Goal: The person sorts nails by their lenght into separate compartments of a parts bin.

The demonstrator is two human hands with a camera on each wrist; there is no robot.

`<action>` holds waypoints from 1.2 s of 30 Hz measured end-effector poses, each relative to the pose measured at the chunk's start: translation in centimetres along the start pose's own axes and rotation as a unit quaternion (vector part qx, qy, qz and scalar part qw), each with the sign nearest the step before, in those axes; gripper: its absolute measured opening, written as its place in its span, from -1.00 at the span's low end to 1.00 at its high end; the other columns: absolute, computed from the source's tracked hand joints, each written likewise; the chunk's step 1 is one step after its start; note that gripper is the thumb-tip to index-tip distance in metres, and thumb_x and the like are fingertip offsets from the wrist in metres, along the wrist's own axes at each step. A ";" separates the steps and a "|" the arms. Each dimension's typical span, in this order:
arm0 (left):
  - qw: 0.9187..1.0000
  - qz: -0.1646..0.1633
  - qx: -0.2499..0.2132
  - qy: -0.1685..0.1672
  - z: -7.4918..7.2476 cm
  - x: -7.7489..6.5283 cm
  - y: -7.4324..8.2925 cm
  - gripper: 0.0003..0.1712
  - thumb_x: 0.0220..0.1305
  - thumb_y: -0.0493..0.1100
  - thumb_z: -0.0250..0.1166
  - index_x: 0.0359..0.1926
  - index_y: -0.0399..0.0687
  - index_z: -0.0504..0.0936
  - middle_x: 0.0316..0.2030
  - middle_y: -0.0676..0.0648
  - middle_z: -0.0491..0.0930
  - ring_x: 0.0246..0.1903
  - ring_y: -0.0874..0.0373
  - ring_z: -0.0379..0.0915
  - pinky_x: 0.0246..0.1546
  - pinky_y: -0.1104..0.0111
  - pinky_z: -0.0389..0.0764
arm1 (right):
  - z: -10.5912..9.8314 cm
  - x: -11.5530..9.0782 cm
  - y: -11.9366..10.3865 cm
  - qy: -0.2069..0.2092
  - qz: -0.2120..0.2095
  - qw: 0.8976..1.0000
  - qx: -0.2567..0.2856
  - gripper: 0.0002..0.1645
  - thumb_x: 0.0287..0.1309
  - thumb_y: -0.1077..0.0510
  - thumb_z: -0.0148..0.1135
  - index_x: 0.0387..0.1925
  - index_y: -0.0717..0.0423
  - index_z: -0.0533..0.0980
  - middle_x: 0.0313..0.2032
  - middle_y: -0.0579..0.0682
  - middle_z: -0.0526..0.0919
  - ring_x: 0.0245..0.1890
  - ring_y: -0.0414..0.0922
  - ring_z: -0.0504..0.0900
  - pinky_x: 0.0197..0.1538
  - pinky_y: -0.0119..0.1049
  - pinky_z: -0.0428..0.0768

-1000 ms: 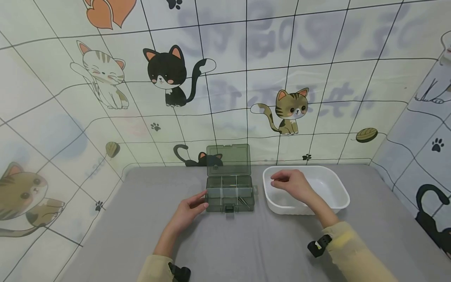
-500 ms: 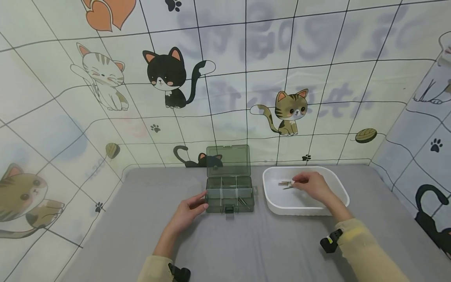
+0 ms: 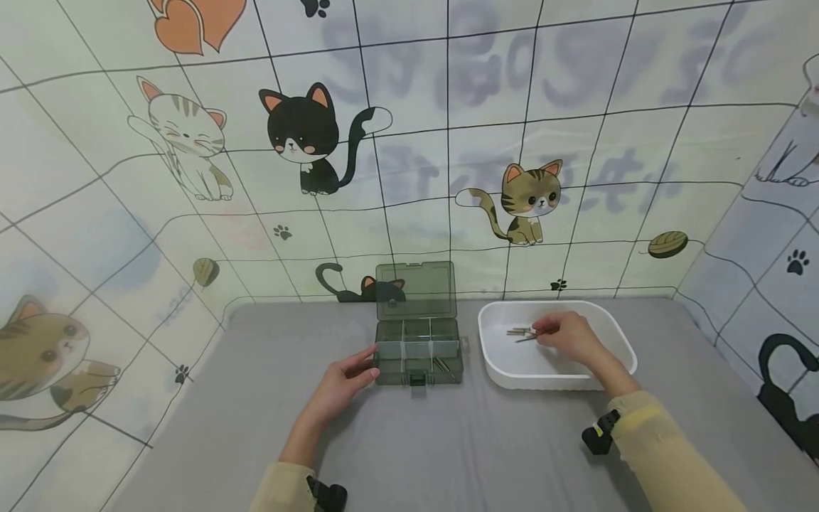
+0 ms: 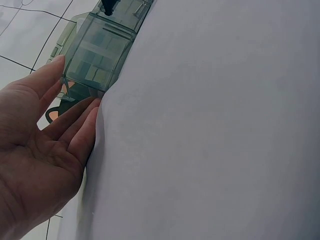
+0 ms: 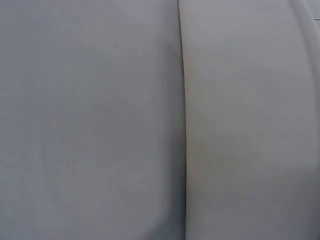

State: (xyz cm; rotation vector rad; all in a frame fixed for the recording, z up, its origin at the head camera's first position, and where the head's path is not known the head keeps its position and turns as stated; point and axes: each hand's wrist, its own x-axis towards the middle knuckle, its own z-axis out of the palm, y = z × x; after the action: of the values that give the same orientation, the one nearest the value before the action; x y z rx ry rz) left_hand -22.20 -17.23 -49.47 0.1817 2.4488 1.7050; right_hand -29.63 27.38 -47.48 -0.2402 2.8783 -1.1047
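In the head view a green see-through compartment box (image 3: 419,366) stands with its lid (image 3: 416,290) raised. A few slim metal pieces (image 3: 441,365) lie in its front right compartment. My left hand (image 3: 342,387) rests fairly straight fingertips on the box's left side; the left wrist view shows the thumb (image 4: 52,72) and fingers at its end. My right hand (image 3: 569,338) reaches into a white tray (image 3: 493,370), fingertips bent at several thin metal pieces (image 3: 521,332), perhaps screws or nails. Whether it pinches one is too small to tell. The right wrist view misses the hand.
Grey cloth (image 3: 461,441) covers the table. The tray stands to the right of the box, with a gap between them. Its outer wall (image 5: 240,125) fills the right of the right wrist view. Behind hangs a cat-patterned curtain (image 3: 416,178).
My right hand has moved right and down into the tray from over its left side, uncovering the metal pieces there. The left hand and box stay put.
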 end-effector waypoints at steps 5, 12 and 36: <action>1.000 0.001 0.001 -0.012 -0.1 -0.9 1.8 -0.41 0.27 -0.14 0.27 0.32 -0.02 0.39 0.19 -0.25 0.42 0.16 -0.06 0.38 0.08 0.06 0.44 | 0.1 0.1 -0.3 -0.008 0.005 1.000 -0.005 -0.69 0.00 0.31 0.34 -0.15 0.30 0.61 -0.30 0.07 0.67 -0.27 -0.04 0.58 -0.22 -0.23 0.49; 1.000 0.003 -0.007 -0.014 -0.3 -1.2 2.6 -0.41 0.27 -0.14 0.28 0.31 -0.04 0.40 0.20 -0.25 0.41 0.17 -0.07 0.37 0.10 0.05 0.42 | 0.3 0.3 -0.3 -0.003 0.012 1.000 -0.016 -0.71 -0.04 0.34 0.33 -0.18 0.28 0.62 -0.32 0.07 0.67 -0.29 -0.04 0.57 -0.24 -0.23 0.48; 1.000 0.009 0.006 0.009 -0.1 0.4 -1.0 -0.39 0.18 0.05 0.34 0.27 0.24 0.45 0.17 -0.10 0.47 0.14 0.04 0.42 0.07 0.11 0.46 | 0.7 0.2 -0.2 -0.038 -0.014 0.998 -0.049 -0.78 -0.08 0.24 0.41 -0.30 0.20 0.68 -0.36 -0.01 0.70 -0.29 -0.07 0.57 -0.23 -0.19 0.50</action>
State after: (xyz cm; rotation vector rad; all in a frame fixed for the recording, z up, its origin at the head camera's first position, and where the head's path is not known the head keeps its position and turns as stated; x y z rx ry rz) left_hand -22.62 -17.56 -50.39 0.1901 2.4780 1.7070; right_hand -29.75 26.70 -47.86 -0.3201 2.8725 -0.9380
